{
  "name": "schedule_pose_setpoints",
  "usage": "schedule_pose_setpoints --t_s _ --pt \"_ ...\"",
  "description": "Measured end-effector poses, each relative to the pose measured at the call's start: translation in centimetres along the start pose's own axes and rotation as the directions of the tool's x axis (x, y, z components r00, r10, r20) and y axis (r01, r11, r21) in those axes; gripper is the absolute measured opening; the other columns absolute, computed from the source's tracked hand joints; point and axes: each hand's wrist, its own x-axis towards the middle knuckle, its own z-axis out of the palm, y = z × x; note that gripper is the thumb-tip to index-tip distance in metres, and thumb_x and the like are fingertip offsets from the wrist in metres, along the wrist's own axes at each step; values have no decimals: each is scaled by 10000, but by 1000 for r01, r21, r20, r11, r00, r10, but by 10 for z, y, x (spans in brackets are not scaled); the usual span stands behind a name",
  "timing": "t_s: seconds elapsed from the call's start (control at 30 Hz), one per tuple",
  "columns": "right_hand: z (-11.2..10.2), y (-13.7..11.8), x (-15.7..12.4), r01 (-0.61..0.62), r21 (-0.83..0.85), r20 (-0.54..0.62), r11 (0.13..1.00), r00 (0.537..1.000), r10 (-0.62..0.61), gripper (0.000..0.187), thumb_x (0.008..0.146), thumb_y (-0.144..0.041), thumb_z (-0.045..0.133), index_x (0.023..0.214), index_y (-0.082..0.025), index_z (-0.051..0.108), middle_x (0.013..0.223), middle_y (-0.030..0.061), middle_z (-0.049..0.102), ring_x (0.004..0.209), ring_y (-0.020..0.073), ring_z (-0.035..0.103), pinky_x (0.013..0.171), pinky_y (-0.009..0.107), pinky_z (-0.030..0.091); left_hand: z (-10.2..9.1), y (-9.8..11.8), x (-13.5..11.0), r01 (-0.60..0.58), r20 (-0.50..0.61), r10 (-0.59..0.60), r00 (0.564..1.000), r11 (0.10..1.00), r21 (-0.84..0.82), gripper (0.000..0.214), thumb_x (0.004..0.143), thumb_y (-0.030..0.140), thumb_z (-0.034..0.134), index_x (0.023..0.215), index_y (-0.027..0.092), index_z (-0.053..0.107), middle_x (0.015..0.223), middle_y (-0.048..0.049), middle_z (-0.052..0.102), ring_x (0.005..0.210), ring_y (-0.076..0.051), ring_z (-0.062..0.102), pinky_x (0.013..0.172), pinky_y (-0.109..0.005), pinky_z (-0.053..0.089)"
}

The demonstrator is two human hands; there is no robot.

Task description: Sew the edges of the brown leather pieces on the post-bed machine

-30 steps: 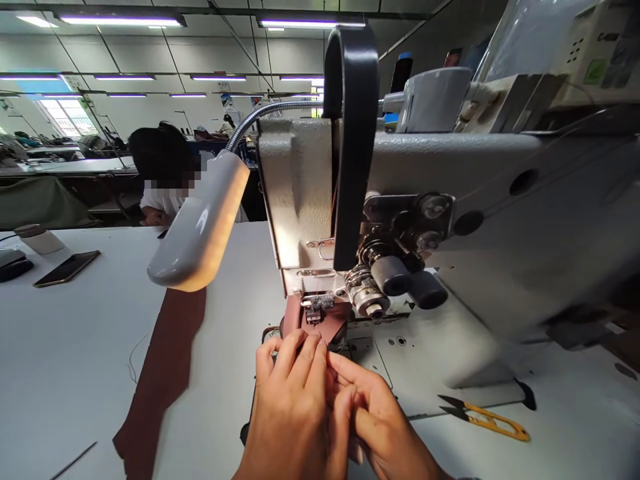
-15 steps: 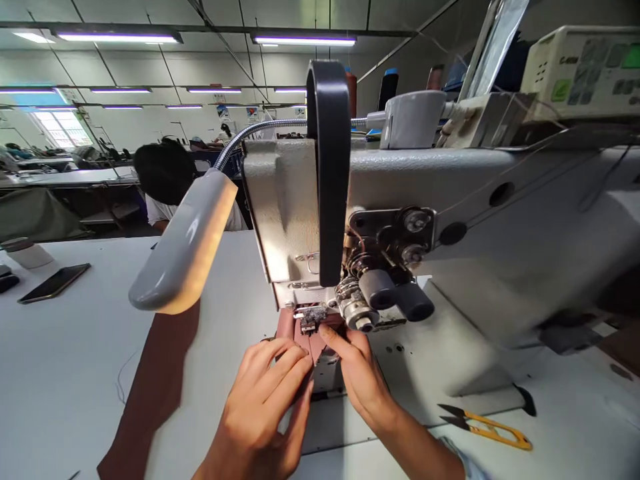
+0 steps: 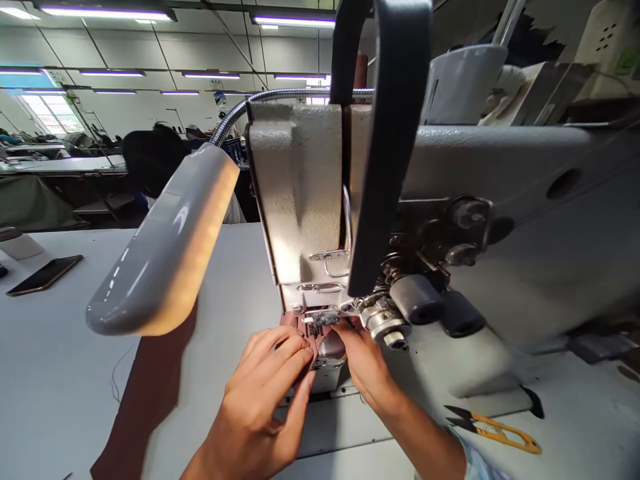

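Two hands at work at a sewing machine (image 3: 317,167); clock centred on its presser foot (image 3: 313,327). Left hand (image 3: 263,393), about 7 o'clock: fingers bent, tips and thumb grasping the near part of a reddish-brown piece (image 3: 289,320). Piece sits at the foot, part of it showing just left of it. Right hand (image 3: 367,363), 4 o'clock: fingertips reach in close beside the foot, partly hidden; cannot tell whether they pinch or only touch.

Farther out: grey tension knobs (image 3: 417,299) at 2 o'clock, machine's black loop (image 3: 393,147) at 1. Lamp (image 3: 160,247), lit, at 10. Dark brown strip (image 3: 155,373) lies on the white bench (image 3: 225,280) at 9, its far end behind the lamp. Yellow-handled snips (image 3: 500,430) at 4, blades towards the machine. Phone (image 3: 45,275) flat, between 9 and 10. Beyond the bench, between 10 and 11, another person (image 3: 153,160), mostly hidden by the lamp.
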Motion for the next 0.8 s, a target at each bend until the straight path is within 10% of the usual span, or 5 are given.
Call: schedule_pose_setpoints --t_s 0.8 --pt "3 8 20 105 28 -62 994 993 -103 245 498 -383 597 634 -204 502 521 -39 513 609 157 495 622 299 431 -1 -17 13 97 14 -96 995 995 -22 167 783 29 549 821 188 580 774 16 619 760 -113 550 772 -249 458"
